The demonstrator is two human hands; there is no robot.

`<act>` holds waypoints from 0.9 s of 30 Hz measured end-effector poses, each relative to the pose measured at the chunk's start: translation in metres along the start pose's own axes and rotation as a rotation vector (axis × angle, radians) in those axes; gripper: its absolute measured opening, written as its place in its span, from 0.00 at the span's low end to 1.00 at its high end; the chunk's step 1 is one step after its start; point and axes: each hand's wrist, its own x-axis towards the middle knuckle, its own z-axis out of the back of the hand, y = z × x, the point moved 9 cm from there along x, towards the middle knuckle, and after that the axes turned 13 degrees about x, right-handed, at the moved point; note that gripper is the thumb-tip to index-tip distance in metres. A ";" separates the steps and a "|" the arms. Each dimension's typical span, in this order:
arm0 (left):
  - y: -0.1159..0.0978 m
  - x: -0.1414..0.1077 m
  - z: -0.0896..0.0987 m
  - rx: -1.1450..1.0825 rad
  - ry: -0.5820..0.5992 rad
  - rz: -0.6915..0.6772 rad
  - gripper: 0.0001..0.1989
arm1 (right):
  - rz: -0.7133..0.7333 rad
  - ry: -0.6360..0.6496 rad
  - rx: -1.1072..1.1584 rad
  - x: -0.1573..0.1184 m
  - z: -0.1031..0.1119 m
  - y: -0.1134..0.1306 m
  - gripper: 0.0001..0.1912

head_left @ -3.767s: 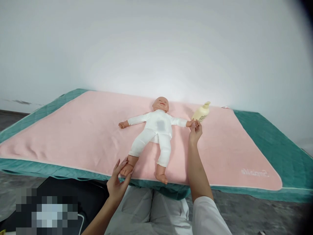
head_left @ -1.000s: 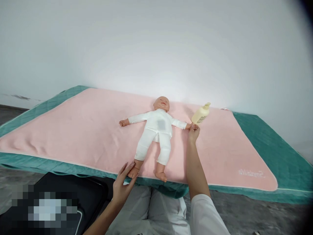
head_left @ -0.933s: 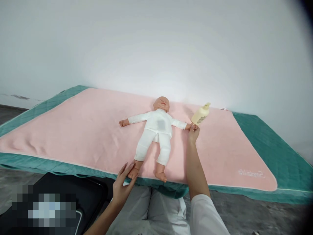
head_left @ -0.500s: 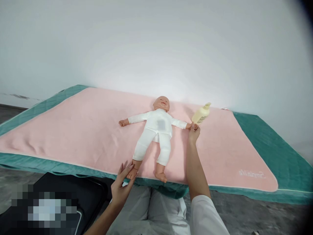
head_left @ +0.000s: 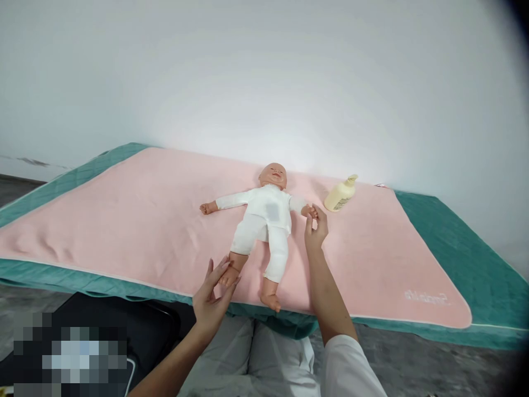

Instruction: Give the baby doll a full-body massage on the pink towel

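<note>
A baby doll (head_left: 273, 204) in a white top and white trousers lies on its back, its head towards the wall. My left hand (head_left: 212, 300) has its fingers and thumb on either side of the doll's bare foot (head_left: 228, 277) on the left, and that leg is drawn up a little. Between the fingertips of my right hand (head_left: 316, 227) is the doll's small hand (head_left: 309, 211) on the right, with that arm bent. Just beyond it stands a pale yellow pump bottle (head_left: 340, 196).
Under the doll a pink mat (head_left: 144, 209) covers most of a green quilted pad (head_left: 467, 242). A plain wall (head_left: 264, 77) rises behind the far edge. At the lower left is a black surface (head_left: 152, 325) with a blurred-out patch.
My left hand has pushed the doll's foot up and away from the near edge, bending the leg. My right hand has brought the doll's hand inward, away from the bottle.
</note>
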 end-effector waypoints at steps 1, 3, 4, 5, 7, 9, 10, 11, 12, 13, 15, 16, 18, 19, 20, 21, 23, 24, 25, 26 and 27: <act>-0.001 0.004 -0.002 -0.005 -0.003 0.003 0.27 | 0.054 0.033 -0.022 -0.002 -0.004 0.003 0.19; -0.004 0.013 -0.007 -0.005 0.002 0.001 0.26 | 0.150 0.114 -0.044 -0.006 -0.013 0.010 0.17; -0.006 0.017 -0.010 0.001 0.007 -0.001 0.25 | 0.196 0.160 -0.047 -0.008 -0.018 0.014 0.16; -0.008 0.022 -0.012 0.010 0.013 -0.005 0.25 | 0.237 0.206 -0.045 -0.010 -0.024 0.018 0.16; -0.012 0.031 -0.017 0.037 0.021 -0.008 0.24 | 0.306 0.289 -0.030 -0.016 -0.033 0.026 0.15; -0.018 0.041 -0.019 0.068 0.023 -0.025 0.23 | 0.344 0.350 -0.013 -0.020 -0.040 0.033 0.14; -0.023 0.045 -0.020 0.087 0.028 -0.045 0.22 | 0.348 0.373 -0.010 -0.022 -0.043 0.035 0.14; -0.029 0.050 -0.021 0.110 0.035 -0.072 0.22 | 0.347 0.394 -0.010 -0.023 -0.046 0.036 0.13; -0.035 0.054 -0.022 0.137 0.043 -0.105 0.21 | 0.344 0.414 -0.012 -0.024 -0.048 0.036 0.13; -0.041 0.058 -0.023 0.166 0.052 -0.138 0.21 | 0.337 0.433 -0.014 -0.025 -0.051 0.037 0.12; -0.051 0.065 -0.026 0.215 0.065 -0.200 0.21 | 0.330 0.464 -0.018 -0.026 -0.054 0.037 0.11; -0.054 0.067 -0.026 0.229 0.063 -0.224 0.21 | 0.333 0.474 -0.020 -0.026 -0.055 0.038 0.10; -0.059 0.071 -0.027 0.238 0.050 -0.261 0.22 | 0.347 0.488 -0.025 -0.026 -0.056 0.040 0.10; -0.060 0.072 -0.027 0.240 0.045 -0.269 0.22 | 0.349 0.499 -0.028 -0.027 -0.057 0.041 0.10; -0.061 0.074 -0.028 0.241 0.043 -0.272 0.22 | 0.346 0.512 -0.031 -0.027 -0.058 0.042 0.09; -0.060 0.075 -0.029 0.243 0.043 -0.269 0.22 | 0.336 0.525 -0.035 -0.027 -0.060 0.042 0.09; -0.059 0.076 -0.030 0.248 0.049 -0.258 0.21 | 0.310 0.544 -0.046 -0.026 -0.062 0.042 0.09; -0.058 0.076 -0.031 0.249 0.052 -0.254 0.21 | 0.304 0.547 -0.051 -0.026 -0.062 0.042 0.09; -0.058 0.077 -0.031 0.248 0.053 -0.254 0.21 | 0.305 0.546 -0.055 -0.025 -0.062 0.042 0.09; -0.059 0.077 -0.030 0.248 0.052 -0.256 0.21 | 0.309 0.544 -0.057 -0.025 -0.062 0.042 0.09; -0.060 0.076 -0.030 0.248 0.049 -0.261 0.21 | 0.314 0.540 -0.055 -0.026 -0.062 0.043 0.09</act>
